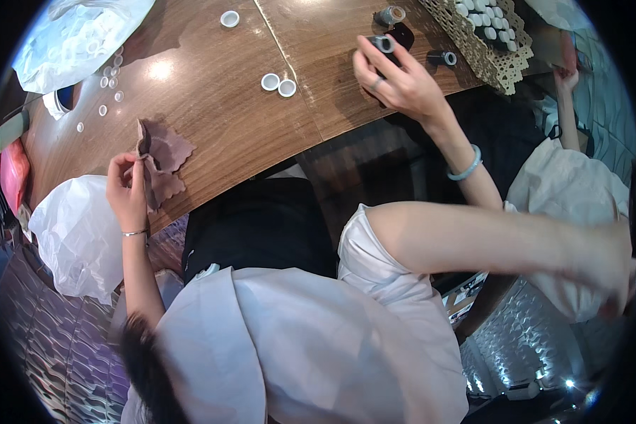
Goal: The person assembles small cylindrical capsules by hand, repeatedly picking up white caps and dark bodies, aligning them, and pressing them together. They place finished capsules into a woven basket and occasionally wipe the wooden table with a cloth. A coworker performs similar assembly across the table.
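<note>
My left hand [128, 185] pinches the upright fold of a mauve piece of cloth with a scalloped edge [171, 148], at the table's left front edge. The cloth lies partly on the wood and partly overhangs it. My right arm is stretched far out to the right, above a person sitting there. My right hand [604, 272] is smeared by motion at the right rim; a small reddish spot shows below it. Its fingers, and anything in them, cannot be made out. No thread or tool shows between my hands.
Beside me, another person's hand [410, 85] holds a small dark bottle [381, 44]. Nearby are more small bottles [442, 58] and a lacy basket [498, 67] of white-capped items. White caps [270, 82], small clear rings [103, 110] and a plastic bag [78, 42] lie on the wooden table [219, 127].
</note>
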`<state>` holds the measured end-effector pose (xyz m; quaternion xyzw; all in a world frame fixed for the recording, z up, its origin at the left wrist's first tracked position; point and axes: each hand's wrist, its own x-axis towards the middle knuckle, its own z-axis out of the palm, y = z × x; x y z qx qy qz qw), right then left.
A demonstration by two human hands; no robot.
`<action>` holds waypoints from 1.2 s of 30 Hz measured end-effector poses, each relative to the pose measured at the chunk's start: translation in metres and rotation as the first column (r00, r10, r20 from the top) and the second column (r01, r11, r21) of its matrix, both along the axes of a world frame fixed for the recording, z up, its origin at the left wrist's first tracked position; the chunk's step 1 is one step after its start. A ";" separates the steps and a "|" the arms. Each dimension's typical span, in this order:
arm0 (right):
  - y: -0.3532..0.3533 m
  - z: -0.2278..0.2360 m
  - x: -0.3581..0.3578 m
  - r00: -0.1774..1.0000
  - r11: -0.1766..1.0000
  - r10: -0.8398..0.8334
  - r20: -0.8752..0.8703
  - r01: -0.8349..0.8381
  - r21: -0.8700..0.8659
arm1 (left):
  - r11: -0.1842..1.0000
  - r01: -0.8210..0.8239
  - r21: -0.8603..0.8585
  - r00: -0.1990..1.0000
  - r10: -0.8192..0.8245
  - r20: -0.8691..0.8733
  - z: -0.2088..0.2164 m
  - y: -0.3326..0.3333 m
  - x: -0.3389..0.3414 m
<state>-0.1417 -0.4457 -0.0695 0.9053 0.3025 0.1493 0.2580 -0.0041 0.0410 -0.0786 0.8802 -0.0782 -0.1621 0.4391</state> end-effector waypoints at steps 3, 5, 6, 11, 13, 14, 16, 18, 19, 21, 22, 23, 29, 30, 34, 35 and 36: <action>0.005 -0.010 0.017 1.000 1.000 0.018 -0.008 -0.018 0.013 | 0.988 0.011 -0.152 1.000 -0.007 0.027 0.009 -0.002 0.000; 0.004 -0.021 0.020 0.999 1.000 0.031 0.010 -0.031 -0.001 | 0.968 0.006 -0.251 1.000 -0.005 0.005 0.032 -0.015 -0.004; 0.006 -0.019 0.025 0.999 1.000 0.028 0.022 -0.028 -0.005 | 0.937 -0.080 -0.340 0.996 0.066 -0.051 0.045 -0.031 -0.008; 0.047 0.135 0.116 0.602 -0.836 -0.298 0.741 0.210 -0.507 | 0.833 -0.065 -0.549 0.995 0.098 0.031 0.093 -0.060 -0.031; 0.058 0.120 0.137 0.651 -0.860 -0.307 0.694 0.123 -0.495 | 0.810 0.044 -0.585 0.994 0.025 0.110 0.109 -0.085 -0.045; 0.064 0.114 0.148 0.675 -0.870 -0.309 0.670 0.084 -0.486 | 0.737 0.096 -0.669 0.995 -0.054 0.083 0.119 -0.101 -0.051; 0.082 0.101 0.161 0.801 -0.882 -0.316 0.508 -0.051 -0.469 | 0.732 0.255 -0.632 0.966 -0.162 0.201 0.107 -0.119 -0.058; 0.108 0.095 0.174 0.882 -0.867 -0.355 0.311 -0.186 -0.461 | 0.698 0.377 -0.609 0.923 -0.228 0.311 0.094 -0.141 -0.062; 0.118 0.090 0.180 0.895 -0.862 -0.365 0.257 -0.220 -0.457 | 0.738 0.423 -0.525 0.902 -0.286 0.324 0.100 -0.149 -0.062; 0.126 0.082 0.188 0.903 -0.843 -0.407 0.140 -0.312 -0.437 | 0.701 0.540 -0.466 0.811 -0.286 0.510 0.097 -0.169 -0.052; 0.126 0.080 0.188 0.900 -0.814 -0.428 0.087 -0.341 -0.471 | 0.702 0.568 -0.430 0.774 -0.277 0.570 0.090 -0.172 -0.049; 0.128 0.075 0.189 0.898 -0.800 -0.439 0.038 -0.372 -0.472 | 0.708 0.588 -0.391 0.735 -0.265 0.625 0.085 -0.174 -0.047; 0.141 0.044 0.191 0.888 -0.746 -0.435 -0.148 -0.448 -0.492 | 0.727 0.567 -0.387 0.736 -0.235 0.635 0.071 -0.178 -0.031; 0.145 0.040 0.191 0.896 -0.746 -0.418 -0.150 -0.433 -0.506 | 0.739 0.562 -0.371 0.728 -0.228 0.647 0.070 -0.181 -0.028; 0.160 0.029 0.187 0.922 -0.758 -0.327 -0.207 -0.387 -0.525 | 0.811 0.491 -0.318 0.679 -0.127 0.723 0.063 -0.194 -0.001; 0.165 0.026 0.185 0.927 -0.759 -0.292 -0.235 -0.374 -0.533 | 0.828 0.477 -0.294 0.657 -0.114 0.745 0.061 -0.193 0.006; 0.172 0.023 0.180 0.947 -0.810 -0.261 -0.188 -0.321 -0.490 | 0.838 0.467 -0.281 0.655 -0.115 0.746 0.059 -0.193 0.011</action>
